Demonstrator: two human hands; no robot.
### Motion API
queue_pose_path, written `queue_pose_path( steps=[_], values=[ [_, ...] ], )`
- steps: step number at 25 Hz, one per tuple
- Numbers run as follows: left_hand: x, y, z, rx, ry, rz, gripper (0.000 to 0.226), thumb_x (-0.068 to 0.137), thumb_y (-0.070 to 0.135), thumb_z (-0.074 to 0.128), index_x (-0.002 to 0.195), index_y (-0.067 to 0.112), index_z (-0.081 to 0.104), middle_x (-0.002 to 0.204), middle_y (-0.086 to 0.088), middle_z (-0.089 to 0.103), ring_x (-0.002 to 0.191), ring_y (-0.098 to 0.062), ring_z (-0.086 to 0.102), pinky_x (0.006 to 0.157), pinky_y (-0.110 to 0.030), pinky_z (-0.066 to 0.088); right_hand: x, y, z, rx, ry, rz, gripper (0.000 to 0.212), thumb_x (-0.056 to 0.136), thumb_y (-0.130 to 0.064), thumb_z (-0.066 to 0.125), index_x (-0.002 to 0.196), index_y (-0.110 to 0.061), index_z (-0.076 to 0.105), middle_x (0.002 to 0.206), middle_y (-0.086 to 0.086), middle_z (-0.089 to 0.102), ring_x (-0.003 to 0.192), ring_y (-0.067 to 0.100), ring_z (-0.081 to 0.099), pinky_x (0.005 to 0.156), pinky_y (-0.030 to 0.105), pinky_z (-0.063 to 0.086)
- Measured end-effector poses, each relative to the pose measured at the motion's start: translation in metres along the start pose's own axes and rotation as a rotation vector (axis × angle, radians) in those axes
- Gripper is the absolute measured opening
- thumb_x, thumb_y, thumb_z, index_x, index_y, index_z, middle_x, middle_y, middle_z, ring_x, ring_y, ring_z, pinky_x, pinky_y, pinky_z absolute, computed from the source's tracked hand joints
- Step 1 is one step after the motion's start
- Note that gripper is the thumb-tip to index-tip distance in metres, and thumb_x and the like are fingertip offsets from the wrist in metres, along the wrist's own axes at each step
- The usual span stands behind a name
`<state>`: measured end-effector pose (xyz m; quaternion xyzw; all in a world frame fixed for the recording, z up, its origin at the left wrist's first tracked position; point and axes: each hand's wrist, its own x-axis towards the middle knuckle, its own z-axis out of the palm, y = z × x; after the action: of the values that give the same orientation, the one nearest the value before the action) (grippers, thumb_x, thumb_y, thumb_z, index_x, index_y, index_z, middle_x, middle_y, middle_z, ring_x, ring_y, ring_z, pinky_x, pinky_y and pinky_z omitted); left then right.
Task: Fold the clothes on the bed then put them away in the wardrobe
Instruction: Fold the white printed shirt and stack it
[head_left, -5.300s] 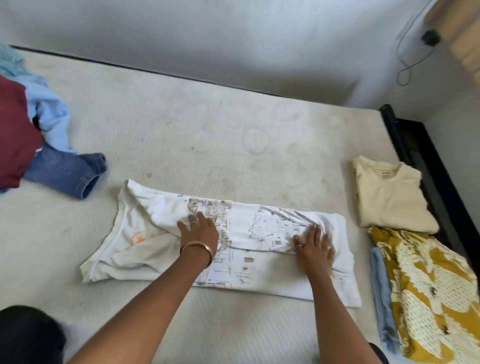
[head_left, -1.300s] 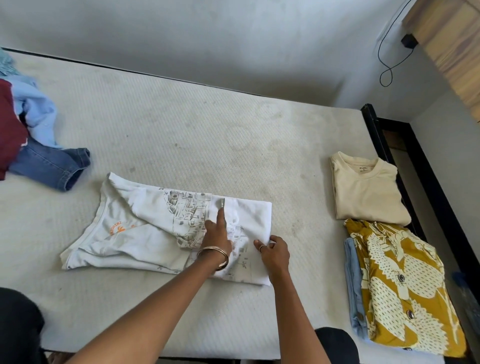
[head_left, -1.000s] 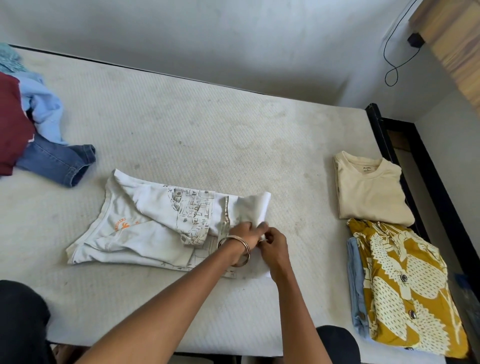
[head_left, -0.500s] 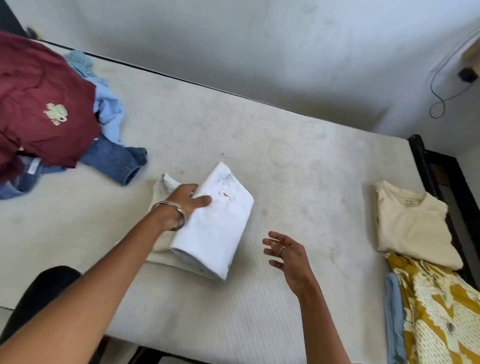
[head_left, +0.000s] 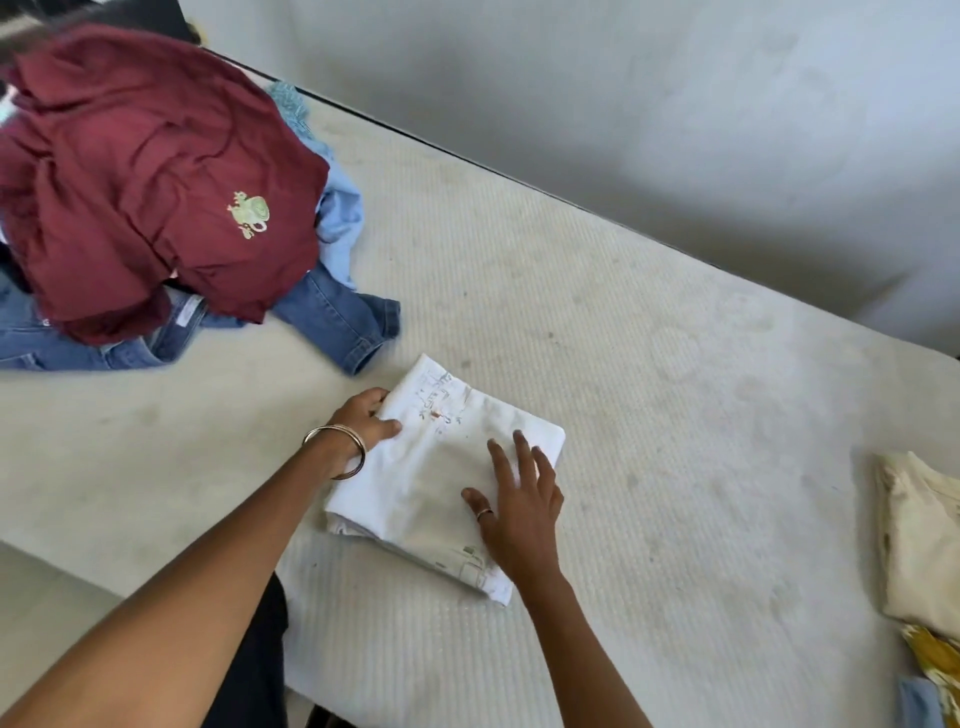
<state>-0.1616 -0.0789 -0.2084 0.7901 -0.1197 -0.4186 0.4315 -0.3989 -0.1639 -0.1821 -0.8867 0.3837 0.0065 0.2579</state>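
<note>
The right hand (head_left: 519, 512) is laid flat on the folded white shirt (head_left: 441, 478), fingers straight and spread, pressing on its near right part; a ring is worn on one finger. The left hand (head_left: 363, 421) is set at the shirt's far left edge, the thumb lying on top of the cloth and the fingers tucked at or under the edge; how firmly the edge is gripped cannot be told. A bangle (head_left: 337, 449) is worn on the left wrist. The shirt is folded into a compact rectangle and rests on the mattress (head_left: 649, 415) between the two hands. Beyond the left hand, well apart, a maroon shirt (head_left: 145, 182) is heaped over blue jeans (head_left: 337, 322) and a light blue garment (head_left: 340, 213). Far to the right of the right hand, a folded cream top (head_left: 919, 535) is seen at the frame edge, with a yellow patterned cloth (head_left: 935, 654) just below it.
</note>
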Motion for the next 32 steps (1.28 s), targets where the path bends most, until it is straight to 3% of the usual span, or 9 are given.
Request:
queue_pose_path(
  steps=[3,5,8,12,16,21,23,26,32],
  values=[
    [-0.011,0.000,0.002,0.352,0.168,-0.046,0.053,0.078,0.003,0.063,0.127,0.017,0.050,0.126,-0.015,0.054,0.115,-0.035,0.053,0.093,-0.042,0.048,0.009,0.007,0.021,-0.179,-0.219,-0.062,0.092,0.073,-0.088,0.006,0.150,-0.043,-0.015,0.160,-0.006,-0.026,0.147,0.030,-0.023,0.116,0.061,-0.003],
    [-0.023,-0.004,0.014,0.779,0.332,0.381,0.060,0.076,0.014,0.059,0.135,0.018,0.046,0.142,-0.014,0.040,0.127,-0.038,0.040,0.097,-0.047,0.045,0.016,0.011,0.024,-0.130,-0.258,-0.040,0.090,0.071,-0.087,0.006,0.147,-0.045,-0.019,0.159,-0.009,-0.028,0.146,0.029,-0.027,0.113,0.063,-0.011],
    [-0.032,-0.023,0.049,0.998,0.112,0.879,0.060,0.087,0.044,0.043,0.144,0.025,0.041,0.158,-0.005,0.025,0.142,-0.033,0.028,0.110,-0.049,0.029,0.019,0.007,0.022,0.070,0.010,0.181,0.080,0.089,-0.071,0.034,0.154,-0.040,-0.002,0.162,-0.008,-0.018,0.149,0.026,-0.019,0.116,0.062,-0.004],
    [-0.036,-0.046,0.076,1.183,-0.077,0.508,0.065,0.090,0.071,0.013,0.147,0.050,-0.009,0.158,0.017,-0.020,0.147,-0.021,-0.015,0.116,-0.054,-0.007,0.010,0.017,0.032,0.337,0.182,0.560,0.104,0.068,-0.052,0.083,0.148,-0.016,0.026,0.145,0.012,0.036,0.134,0.032,0.034,0.106,0.052,0.033],
    [-0.032,-0.010,0.069,1.176,-0.229,0.350,0.071,0.092,0.060,0.042,0.149,0.049,0.002,0.160,0.014,-0.011,0.148,-0.022,-0.009,0.118,-0.052,-0.002,0.016,0.020,0.008,0.970,0.092,0.761,0.058,0.065,-0.021,0.090,0.109,0.000,0.059,0.103,0.012,0.071,0.091,0.031,0.070,0.081,0.048,0.058],
    [-0.083,0.034,0.075,0.157,0.232,0.128,0.033,0.092,0.044,0.055,0.098,0.017,0.074,0.097,-0.012,0.068,0.090,-0.030,0.064,0.082,-0.039,0.054,0.023,-0.001,-0.071,1.059,-0.173,0.332,0.038,0.065,0.003,0.074,0.103,-0.004,0.068,0.095,0.016,0.074,0.093,0.042,0.069,0.082,0.056,0.057],
    [-0.106,0.058,0.079,-0.471,0.047,-0.148,0.051,0.092,0.061,0.046,0.099,0.016,0.071,0.094,-0.014,0.068,0.080,-0.030,0.065,0.080,-0.049,0.057,0.027,-0.017,-0.117,0.754,-0.134,0.099,0.045,0.061,-0.008,0.075,0.105,-0.011,0.067,0.099,0.012,0.073,0.095,0.036,0.068,0.083,0.051,0.057],
    [-0.110,0.093,0.091,-1.010,-0.300,-0.264,0.076,0.084,0.078,0.035,0.118,0.017,0.062,0.115,-0.014,0.065,0.108,-0.039,0.060,0.087,-0.066,0.047,0.025,-0.041,-0.175,0.156,-0.142,-0.167,0.059,0.076,-0.013,0.075,0.131,-0.015,0.053,0.120,0.007,0.063,0.109,0.029,0.058,0.082,0.036,0.047],
    [-0.095,0.106,0.114,-1.222,-0.685,-0.086,0.076,0.086,0.067,0.041,0.134,0.008,0.050,0.121,-0.017,0.065,0.108,-0.034,0.064,0.086,-0.041,0.054,-0.021,-0.015,-0.134,-0.610,0.263,-0.507,0.036,0.076,-0.008,0.061,0.110,-0.020,0.056,0.099,0.006,0.066,0.082,0.030,0.064,0.072,0.039,0.044]
  ],
)
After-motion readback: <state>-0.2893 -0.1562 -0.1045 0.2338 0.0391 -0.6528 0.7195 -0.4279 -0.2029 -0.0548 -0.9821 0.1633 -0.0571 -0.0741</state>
